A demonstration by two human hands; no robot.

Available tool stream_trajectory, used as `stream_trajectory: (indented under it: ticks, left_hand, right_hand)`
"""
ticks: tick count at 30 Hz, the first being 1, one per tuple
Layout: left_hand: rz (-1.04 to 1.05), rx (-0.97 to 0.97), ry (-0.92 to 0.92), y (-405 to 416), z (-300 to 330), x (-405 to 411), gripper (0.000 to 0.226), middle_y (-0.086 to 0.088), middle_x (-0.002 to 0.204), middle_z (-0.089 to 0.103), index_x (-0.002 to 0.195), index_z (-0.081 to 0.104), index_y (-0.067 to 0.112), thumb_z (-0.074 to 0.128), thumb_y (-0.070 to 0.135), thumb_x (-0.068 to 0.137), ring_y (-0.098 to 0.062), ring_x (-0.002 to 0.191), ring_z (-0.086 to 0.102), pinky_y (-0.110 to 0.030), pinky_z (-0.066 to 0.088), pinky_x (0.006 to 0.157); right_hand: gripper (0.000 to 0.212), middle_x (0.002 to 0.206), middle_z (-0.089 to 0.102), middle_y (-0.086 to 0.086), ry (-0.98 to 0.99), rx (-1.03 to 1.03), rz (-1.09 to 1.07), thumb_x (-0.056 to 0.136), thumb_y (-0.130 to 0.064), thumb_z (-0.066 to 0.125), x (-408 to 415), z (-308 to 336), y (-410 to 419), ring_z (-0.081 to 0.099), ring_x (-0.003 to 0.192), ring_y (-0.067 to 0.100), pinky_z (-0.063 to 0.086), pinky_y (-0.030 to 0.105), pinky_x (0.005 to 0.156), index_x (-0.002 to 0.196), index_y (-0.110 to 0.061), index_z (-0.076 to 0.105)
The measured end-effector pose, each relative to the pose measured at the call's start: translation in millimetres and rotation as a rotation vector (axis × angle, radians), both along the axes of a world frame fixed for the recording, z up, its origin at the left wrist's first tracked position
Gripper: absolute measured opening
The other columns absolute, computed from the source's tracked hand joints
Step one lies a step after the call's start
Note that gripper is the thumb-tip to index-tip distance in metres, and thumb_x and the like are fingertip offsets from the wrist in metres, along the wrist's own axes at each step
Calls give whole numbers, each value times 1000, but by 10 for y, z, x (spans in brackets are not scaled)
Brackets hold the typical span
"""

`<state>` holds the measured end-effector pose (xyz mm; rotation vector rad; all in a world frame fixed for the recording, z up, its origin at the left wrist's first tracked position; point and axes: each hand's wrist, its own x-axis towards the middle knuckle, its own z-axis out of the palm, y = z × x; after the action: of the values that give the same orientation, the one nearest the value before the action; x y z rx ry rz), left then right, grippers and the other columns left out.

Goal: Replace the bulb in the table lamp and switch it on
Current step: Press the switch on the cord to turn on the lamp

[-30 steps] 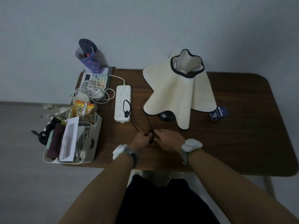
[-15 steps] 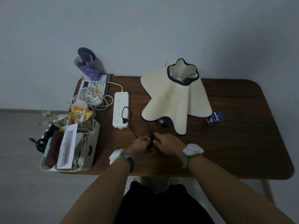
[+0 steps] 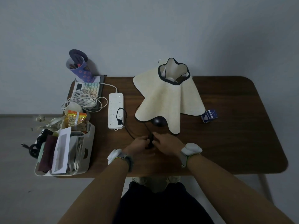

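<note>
The table lamp [image 3: 168,101] stands mid-table with a cream, wavy shade edged in black and a dark round base [image 3: 159,122]. It is unlit, and a pale bulb [image 3: 170,78] shows through the shade's top opening. Its black cord runs to a plug [image 3: 120,122] in the white power strip [image 3: 115,109]. Near the front edge, my left hand [image 3: 140,145] and my right hand [image 3: 166,143] both pinch the black inline switch [image 3: 150,140] on that cord. A small blue bulb box [image 3: 209,116] lies to the right of the shade.
A white organiser bin [image 3: 84,159] full of papers and snacks sits at the front left of the brown table [image 3: 234,143]. Behind it are coiled white cables [image 3: 84,101], a keyboard and a purple pen cup [image 3: 80,69]. The wall is close behind.
The view has tilted so everything sits lower in the frame. Both hands have stayed together on the cord switch, which now stands more upright between the fingers. The lamp remains unlit.
</note>
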<state>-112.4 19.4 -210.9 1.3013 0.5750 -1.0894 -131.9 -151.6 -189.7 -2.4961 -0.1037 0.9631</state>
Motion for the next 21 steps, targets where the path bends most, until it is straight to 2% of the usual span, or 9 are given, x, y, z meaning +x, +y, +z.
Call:
stream_trajectory:
  ticks: [2, 4, 6, 8, 15, 18, 21]
  left_hand:
    - [16, 3, 14, -31, 12, 19, 36, -27, 142, 54, 146, 52, 4, 40, 11, 112, -38, 114, 60, -60, 51, 104]
    - [8, 26, -11, -75, 20, 39, 36, -26, 130, 57, 144, 52, -2, 40, 8, 111, -36, 106, 62, -59, 52, 100]
    - [-31, 66, -65, -123, 33, 41, 37, -22, 118, 61, 140, 55, -7, 41, 4, 107, -34, 102, 63, -62, 53, 100]
    - [-38, 76, -72, -144, 56, 26, 38, -22, 113, 62, 138, 56, -7, 42, 1, 104, -36, 103, 62, -65, 52, 102]
    - [-39, 97, -83, -147, 134, 20, 38, -23, 117, 61, 139, 56, -5, 40, 0, 105, -37, 109, 59, -65, 49, 106]
    - [-32, 105, -78, -149, 189, 13, 39, -22, 116, 59, 140, 56, -3, 37, 1, 106, -36, 110, 58, -64, 49, 107]
    - [-33, 107, -77, -140, 233, 6, 40, -28, 127, 59, 142, 55, -2, 35, 1, 107, -38, 114, 58, -63, 48, 109]
  right_hand:
    - [62, 159, 47, 11, 1, -6, -11, 111, -45, 38, -9, 7, -14, 49, 141, 33, 45, 46, 111, 166, -20, 22]
    - [57, 152, 54, 11, -14, -16, -26, 111, -43, 40, -17, 19, -7, 54, 136, 35, 48, 45, 106, 162, -21, 31]
    - [39, 132, 67, 12, -60, -17, -59, 108, -38, 44, -27, 21, 14, 63, 119, 38, 53, 43, 93, 142, -21, 50]
    - [30, 125, 69, 9, -68, 0, -76, 106, -35, 46, -34, 35, 29, 64, 111, 36, 50, 40, 87, 131, -21, 55]
    - [30, 121, 70, 10, -79, 69, -95, 107, -32, 47, -47, 54, 34, 64, 109, 33, 43, 34, 82, 134, -24, 56]
    - [36, 126, 69, 11, -60, 51, -82, 107, -33, 47, -30, 54, 45, 63, 114, 35, 47, 38, 87, 142, -24, 52]
    - [34, 125, 69, 11, -39, 40, -71, 108, -33, 45, -16, 47, 54, 64, 112, 34, 50, 40, 89, 140, -25, 51]
